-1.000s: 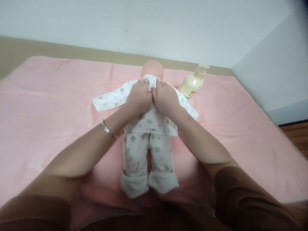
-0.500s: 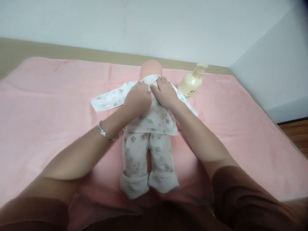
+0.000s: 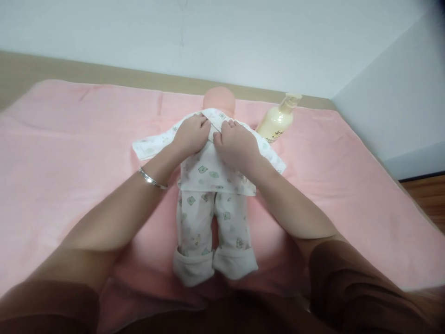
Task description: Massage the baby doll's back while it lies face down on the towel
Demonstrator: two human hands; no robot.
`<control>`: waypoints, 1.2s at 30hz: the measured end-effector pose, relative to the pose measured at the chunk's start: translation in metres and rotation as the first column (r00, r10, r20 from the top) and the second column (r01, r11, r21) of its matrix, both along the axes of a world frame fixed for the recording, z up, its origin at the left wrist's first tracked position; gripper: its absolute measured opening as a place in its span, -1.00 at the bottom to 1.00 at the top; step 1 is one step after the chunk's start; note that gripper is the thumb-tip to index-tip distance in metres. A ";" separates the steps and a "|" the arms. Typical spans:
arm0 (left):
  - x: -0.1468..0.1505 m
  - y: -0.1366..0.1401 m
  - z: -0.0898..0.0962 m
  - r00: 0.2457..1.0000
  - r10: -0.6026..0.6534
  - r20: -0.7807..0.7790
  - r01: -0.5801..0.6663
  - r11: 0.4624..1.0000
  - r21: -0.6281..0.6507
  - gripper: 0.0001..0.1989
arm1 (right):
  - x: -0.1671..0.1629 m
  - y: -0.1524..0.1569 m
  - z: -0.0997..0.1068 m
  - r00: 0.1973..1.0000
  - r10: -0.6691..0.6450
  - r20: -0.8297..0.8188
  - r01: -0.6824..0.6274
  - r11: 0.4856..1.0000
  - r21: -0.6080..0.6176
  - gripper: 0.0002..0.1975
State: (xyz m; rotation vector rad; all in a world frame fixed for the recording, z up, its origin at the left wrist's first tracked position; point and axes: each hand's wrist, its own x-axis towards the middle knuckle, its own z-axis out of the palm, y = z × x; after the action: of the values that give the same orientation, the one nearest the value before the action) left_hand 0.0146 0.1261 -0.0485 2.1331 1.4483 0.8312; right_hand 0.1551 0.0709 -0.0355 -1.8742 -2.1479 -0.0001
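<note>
A baby doll (image 3: 219, 99) lies on its back on a pink blanket (image 3: 83, 162), head toward the wall. Its white printed shirt (image 3: 215, 174) spreads over the chest, both sleeves stretched outward. White printed trousers (image 3: 196, 222) with turned-up cuffs cover the legs. At the shirt's neckline, my left hand (image 3: 193, 133) is closed on the cloth on the left side. My right hand (image 3: 238, 143) has its fingers closed on the collar just to the right. The fingertips are partly hidden, and the doll's face is out of sight.
A pale yellow pump bottle (image 3: 277, 121) leans on the blanket to the right of the doll, near its right-hand sleeve. A tan table edge (image 3: 114, 70) runs along the white wall (image 3: 139, 32). Brown wooden floor (image 3: 426, 195) shows at far right.
My left hand has shifted slightly left and up, away from the right hand. My right hand has come down a little, and the collar's overlapping fold now shows between them.
</note>
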 end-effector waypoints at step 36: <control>0.010 -0.014 0.003 0.990 -0.021 -0.139 0.021 1.000 -0.006 -0.72 | 0.014 0.027 -0.005 0.999 -0.023 -0.045 0.020 0.998 -0.059 -0.46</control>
State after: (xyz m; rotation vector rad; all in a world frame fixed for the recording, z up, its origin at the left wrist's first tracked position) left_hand 0.0245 0.1123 -0.0453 2.2380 1.4910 0.6828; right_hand 0.1696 0.0977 -0.0404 -1.9106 -2.1193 0.1010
